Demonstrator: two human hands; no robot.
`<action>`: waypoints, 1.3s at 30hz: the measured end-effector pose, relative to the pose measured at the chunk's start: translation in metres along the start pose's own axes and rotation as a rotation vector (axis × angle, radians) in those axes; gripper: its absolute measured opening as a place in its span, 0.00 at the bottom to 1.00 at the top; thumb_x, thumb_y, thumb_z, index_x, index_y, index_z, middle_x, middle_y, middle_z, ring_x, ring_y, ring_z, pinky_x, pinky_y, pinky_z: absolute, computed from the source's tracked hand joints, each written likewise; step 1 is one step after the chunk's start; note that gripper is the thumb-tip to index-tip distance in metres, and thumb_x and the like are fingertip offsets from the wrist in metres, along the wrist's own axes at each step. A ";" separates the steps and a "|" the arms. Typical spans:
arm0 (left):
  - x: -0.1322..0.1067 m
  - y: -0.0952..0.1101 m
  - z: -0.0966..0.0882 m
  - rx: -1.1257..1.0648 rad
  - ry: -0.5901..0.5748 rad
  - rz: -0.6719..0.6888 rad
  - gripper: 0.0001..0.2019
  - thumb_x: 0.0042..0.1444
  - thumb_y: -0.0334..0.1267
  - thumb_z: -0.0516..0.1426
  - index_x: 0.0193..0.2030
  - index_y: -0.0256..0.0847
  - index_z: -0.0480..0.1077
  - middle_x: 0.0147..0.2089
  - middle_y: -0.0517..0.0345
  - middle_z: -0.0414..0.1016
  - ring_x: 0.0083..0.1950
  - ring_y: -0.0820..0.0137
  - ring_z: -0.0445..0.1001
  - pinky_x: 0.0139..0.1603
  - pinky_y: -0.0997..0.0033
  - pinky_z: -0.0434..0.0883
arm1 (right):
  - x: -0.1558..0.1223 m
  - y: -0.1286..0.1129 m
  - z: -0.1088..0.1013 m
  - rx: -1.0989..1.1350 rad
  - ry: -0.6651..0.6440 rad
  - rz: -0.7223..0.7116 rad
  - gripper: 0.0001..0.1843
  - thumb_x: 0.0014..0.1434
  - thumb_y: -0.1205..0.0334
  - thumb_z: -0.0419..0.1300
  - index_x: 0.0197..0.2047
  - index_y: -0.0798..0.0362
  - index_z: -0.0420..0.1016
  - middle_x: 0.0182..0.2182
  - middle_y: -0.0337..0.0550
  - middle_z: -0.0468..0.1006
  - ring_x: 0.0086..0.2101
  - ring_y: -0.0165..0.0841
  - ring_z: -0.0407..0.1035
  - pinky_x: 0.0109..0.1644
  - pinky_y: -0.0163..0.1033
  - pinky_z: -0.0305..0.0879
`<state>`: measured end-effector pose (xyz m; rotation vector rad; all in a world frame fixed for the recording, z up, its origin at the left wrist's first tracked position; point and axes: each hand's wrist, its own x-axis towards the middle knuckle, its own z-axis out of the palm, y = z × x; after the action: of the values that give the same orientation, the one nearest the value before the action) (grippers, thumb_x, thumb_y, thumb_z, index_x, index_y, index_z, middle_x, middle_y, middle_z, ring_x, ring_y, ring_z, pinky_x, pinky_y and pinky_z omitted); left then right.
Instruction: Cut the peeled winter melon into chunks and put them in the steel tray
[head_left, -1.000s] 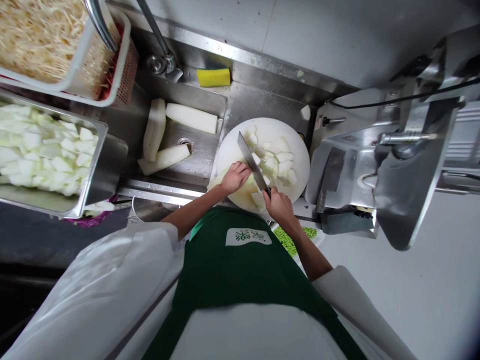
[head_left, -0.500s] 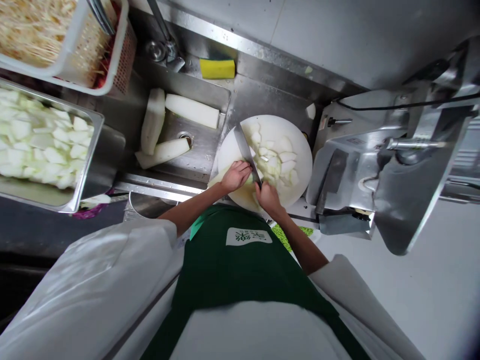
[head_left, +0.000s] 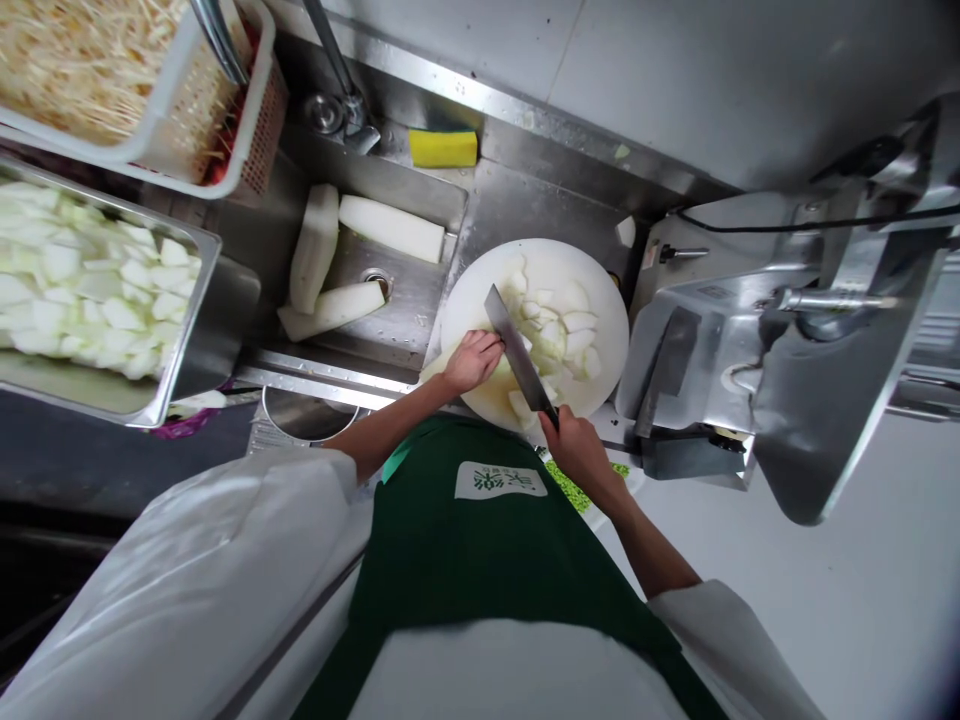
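A long, pale peeled vegetable (head_left: 437,364), which looks like a gourd, lies across the near left part of the round white cutting board (head_left: 466,290). My left hand (head_left: 474,360) is closed over it, fingers bent and pressing down. With my right hand (head_left: 576,443) I grip the dark handle of a cleaver (head_left: 520,358). Its blade slants up and left, just right of my left fingertips. Cut pale slices (head_left: 551,335) are scattered over the right half of the board. My left hand hides much of the vegetable.
In the sink (head_left: 409,325) left of the board lie several peeled gourds (head_left: 394,228). A metal pan (head_left: 212,265) of cut pieces and a basket of bean sprouts (head_left: 75,70) stand farther left. A yellow block (head_left: 442,149) rests behind. At right is a metal slicing machine (head_left: 697,330).
My right hand has moved right and toward me with the cleaver, shifting its blade the same way. My left hand stays on the vegetable. The whole view has shifted slightly.
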<state>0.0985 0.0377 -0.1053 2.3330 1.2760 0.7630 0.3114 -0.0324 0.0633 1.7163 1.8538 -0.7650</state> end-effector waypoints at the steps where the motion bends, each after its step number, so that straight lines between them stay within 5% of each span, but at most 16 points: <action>1: 0.000 0.000 0.000 -0.012 -0.006 -0.005 0.15 0.73 0.38 0.47 0.49 0.38 0.75 0.47 0.47 0.76 0.47 0.60 0.69 0.50 0.57 0.66 | 0.005 -0.004 0.002 0.007 -0.002 0.004 0.20 0.76 0.51 0.46 0.48 0.57 0.71 0.37 0.55 0.82 0.39 0.42 0.77 0.39 0.38 0.59; 9: -0.007 -0.005 -0.003 -0.049 -0.010 0.006 0.15 0.73 0.39 0.47 0.50 0.38 0.75 0.50 0.47 0.77 0.49 0.60 0.70 0.51 0.57 0.67 | 0.086 -0.046 0.016 0.084 0.141 0.004 0.21 0.77 0.53 0.45 0.51 0.59 0.73 0.45 0.57 0.82 0.45 0.41 0.77 0.45 0.38 0.63; 20: -0.010 -0.003 0.000 0.020 -0.004 -0.002 0.15 0.73 0.37 0.47 0.50 0.39 0.75 0.49 0.48 0.76 0.48 0.60 0.70 0.49 0.58 0.67 | -0.001 -0.012 -0.003 0.001 0.023 0.013 0.19 0.76 0.50 0.47 0.48 0.56 0.71 0.36 0.52 0.82 0.38 0.42 0.78 0.39 0.38 0.60; 30: -0.016 -0.009 -0.002 -0.075 -0.012 0.005 0.17 0.73 0.39 0.46 0.52 0.39 0.74 0.50 0.45 0.76 0.49 0.59 0.70 0.50 0.55 0.68 | 0.081 -0.053 0.017 0.097 0.135 -0.021 0.19 0.77 0.54 0.46 0.51 0.59 0.72 0.45 0.57 0.82 0.45 0.42 0.77 0.45 0.38 0.64; 39: -0.017 -0.007 -0.002 -0.081 -0.052 -0.032 0.16 0.72 0.39 0.46 0.52 0.39 0.75 0.50 0.44 0.76 0.49 0.59 0.71 0.51 0.53 0.69 | -0.007 -0.011 -0.007 0.023 0.019 0.003 0.20 0.76 0.50 0.46 0.48 0.56 0.71 0.37 0.54 0.82 0.39 0.43 0.77 0.40 0.38 0.60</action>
<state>0.0851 0.0270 -0.1120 2.2479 1.2338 0.7250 0.3006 -0.0329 0.0734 1.7455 1.8616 -0.7748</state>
